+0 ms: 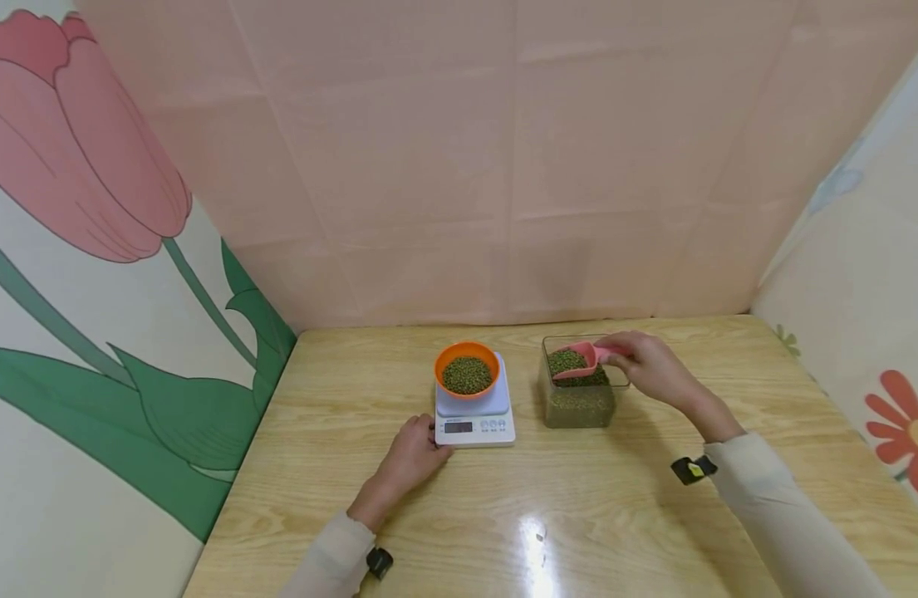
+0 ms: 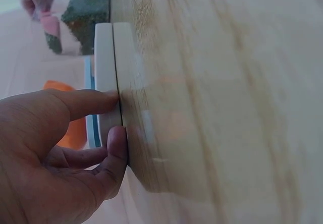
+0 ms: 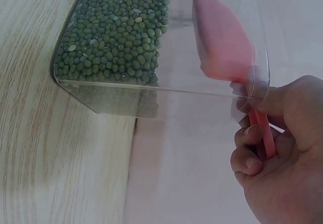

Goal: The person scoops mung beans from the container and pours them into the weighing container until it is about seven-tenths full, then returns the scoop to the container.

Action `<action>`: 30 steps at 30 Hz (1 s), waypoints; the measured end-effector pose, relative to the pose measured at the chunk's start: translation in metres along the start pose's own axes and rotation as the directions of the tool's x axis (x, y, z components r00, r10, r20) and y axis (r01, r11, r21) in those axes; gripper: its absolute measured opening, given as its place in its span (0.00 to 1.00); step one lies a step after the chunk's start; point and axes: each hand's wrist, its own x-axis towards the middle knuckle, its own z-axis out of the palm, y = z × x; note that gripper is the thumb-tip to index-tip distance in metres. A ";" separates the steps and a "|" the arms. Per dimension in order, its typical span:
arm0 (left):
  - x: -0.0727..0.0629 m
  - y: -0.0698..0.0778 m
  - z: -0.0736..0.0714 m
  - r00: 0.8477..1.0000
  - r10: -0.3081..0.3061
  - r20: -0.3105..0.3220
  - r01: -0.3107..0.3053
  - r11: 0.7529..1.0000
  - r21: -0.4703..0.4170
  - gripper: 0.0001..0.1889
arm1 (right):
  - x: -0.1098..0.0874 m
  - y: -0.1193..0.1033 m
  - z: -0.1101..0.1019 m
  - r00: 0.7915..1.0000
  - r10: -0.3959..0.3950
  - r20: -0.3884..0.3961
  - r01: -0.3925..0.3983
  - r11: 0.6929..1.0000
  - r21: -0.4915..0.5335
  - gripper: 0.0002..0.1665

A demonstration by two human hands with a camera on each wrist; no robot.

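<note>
My left hand [image 1: 412, 455] holds the front left corner of a white kitchen scale [image 1: 501, 428], thumb and fingers against its edge in the left wrist view. On the scale's platform sits an orange bowl [image 1: 439, 370] with green mung beans [image 1: 468, 375] in it. My right hand [image 1: 656, 370] grips the handle of a pink scoop [image 1: 595, 354], fingers curled round it. The scoop's head is inside the rim of a clear container [image 1: 578, 422], above the mung beans [image 3: 111, 37] there. Green beans show at the scoop's mouth in the head view.
The wooden table [image 1: 339, 390] meets a pink cloth backdrop [image 1: 429, 208] behind the scale and container. A wall with a painted tulip [image 1: 115, 166] rises on the left, one with a red flower [image 1: 907, 428] on the right. The container stands just right of the scale.
</note>
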 end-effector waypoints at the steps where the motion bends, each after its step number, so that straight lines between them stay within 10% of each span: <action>1: 0.000 0.000 0.000 1.000 0.001 0.000 -0.001 1.000 0.002 0.22 | 0.000 0.000 -0.001 1.000 0.005 0.006 -0.005 1.000 0.003 0.14; 30: -0.001 0.001 -0.001 1.000 0.005 0.005 -0.005 1.000 -0.007 0.22 | -0.004 0.000 -0.008 0.998 0.027 -0.053 -0.025 0.999 0.042 0.15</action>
